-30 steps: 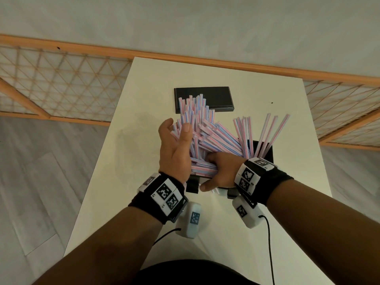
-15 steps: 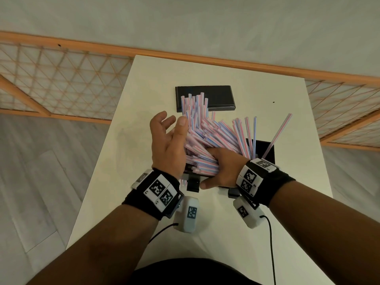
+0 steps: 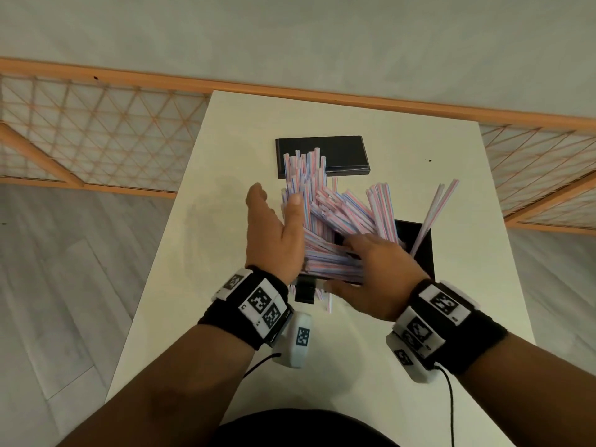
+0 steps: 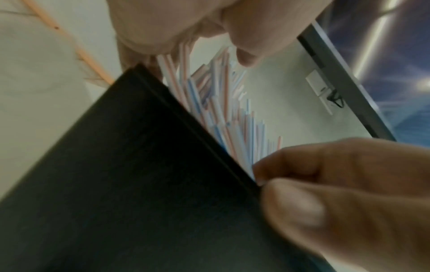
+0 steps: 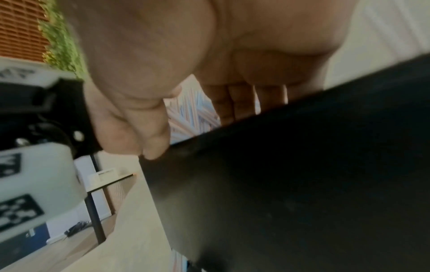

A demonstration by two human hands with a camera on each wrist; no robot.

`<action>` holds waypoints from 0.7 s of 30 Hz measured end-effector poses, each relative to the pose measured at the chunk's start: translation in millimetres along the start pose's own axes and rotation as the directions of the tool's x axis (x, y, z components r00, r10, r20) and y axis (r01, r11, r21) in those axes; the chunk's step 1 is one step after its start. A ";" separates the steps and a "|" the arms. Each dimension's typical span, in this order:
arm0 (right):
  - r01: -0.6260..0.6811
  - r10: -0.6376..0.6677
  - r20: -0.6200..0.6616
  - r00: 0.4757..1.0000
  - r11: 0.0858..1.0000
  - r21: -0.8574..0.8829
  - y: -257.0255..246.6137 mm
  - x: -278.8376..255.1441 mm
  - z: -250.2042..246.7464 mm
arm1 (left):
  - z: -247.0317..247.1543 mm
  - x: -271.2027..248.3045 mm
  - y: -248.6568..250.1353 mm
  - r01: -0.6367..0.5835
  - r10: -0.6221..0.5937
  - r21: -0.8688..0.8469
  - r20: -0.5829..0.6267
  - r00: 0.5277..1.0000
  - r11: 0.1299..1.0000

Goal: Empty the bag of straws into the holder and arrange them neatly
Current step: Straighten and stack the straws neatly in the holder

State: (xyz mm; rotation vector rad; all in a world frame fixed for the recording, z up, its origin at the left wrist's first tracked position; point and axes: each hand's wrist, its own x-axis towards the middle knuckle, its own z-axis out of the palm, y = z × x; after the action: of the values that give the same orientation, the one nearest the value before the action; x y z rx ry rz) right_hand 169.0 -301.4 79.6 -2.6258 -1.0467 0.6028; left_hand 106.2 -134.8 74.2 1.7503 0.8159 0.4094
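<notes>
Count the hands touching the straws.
2. The left hand presses the left side of the straws; the right hand lies open on their near side, over the holder.

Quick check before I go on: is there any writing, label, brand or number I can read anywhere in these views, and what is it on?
No readable text in any view.
Wristbands: square black-and-white marker patterns only; small marks beside them are too small to read.
White wrist camera pods: the same kind of marker, no words.
Straws: pink and blue stripes, no print.
Black holder and black flat box: plain, no label visible.
White wall plate: blurred, nothing legible.
</notes>
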 end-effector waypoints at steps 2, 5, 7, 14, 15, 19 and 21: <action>0.003 -0.003 -0.049 0.999 1.000 0.013 7.1 -10.6 -2.5 | -1.5 1.3 -4.1 0.052 -0.055 -0.054 -0.040 0.998 0.997; -0.059 0.060 0.071 0.996 0.998 -0.018 15.6 -14.1 4.1 | -0.3 3.2 -3.0 0.086 -0.093 -0.137 -0.044 0.995 0.987; -0.050 0.054 0.095 0.994 0.998 -0.042 16.8 -12.3 9.5 | 2.7 2.1 -1.9 0.077 -0.084 -0.178 -0.028 0.996 0.981; -0.064 0.080 0.228 0.970 0.995 -0.074 13.6 5.8 7.2 | 5.4 -1.1 -12.6 0.039 -0.046 -0.167 -0.038 0.998 0.985; -0.047 0.056 0.234 0.971 0.998 -0.046 11.7 8.2 5.7 | 5.8 -1.9 -12.7 0.032 -0.038 -0.161 -0.037 0.999 0.987; -0.017 0.016 0.217 0.976 1.000 0.004 9.9 16.2 4.6 | 5.2 -3.6 -12.9 0.019 -0.027 -0.166 -0.046 0.999 0.986; -0.025 0.045 0.251 0.967 0.996 -0.082 9.4 17.8 9.8 | 5.8 -4.6 -12.1 0.025 -0.033 -0.171 -0.047 0.998 0.985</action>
State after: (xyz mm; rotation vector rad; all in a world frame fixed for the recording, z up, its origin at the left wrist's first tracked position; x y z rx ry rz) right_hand 181.8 -294.9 62.5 -2.6908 -1.1159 0.9445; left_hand 102.7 -140.2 61.6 1.5734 0.8161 0.4904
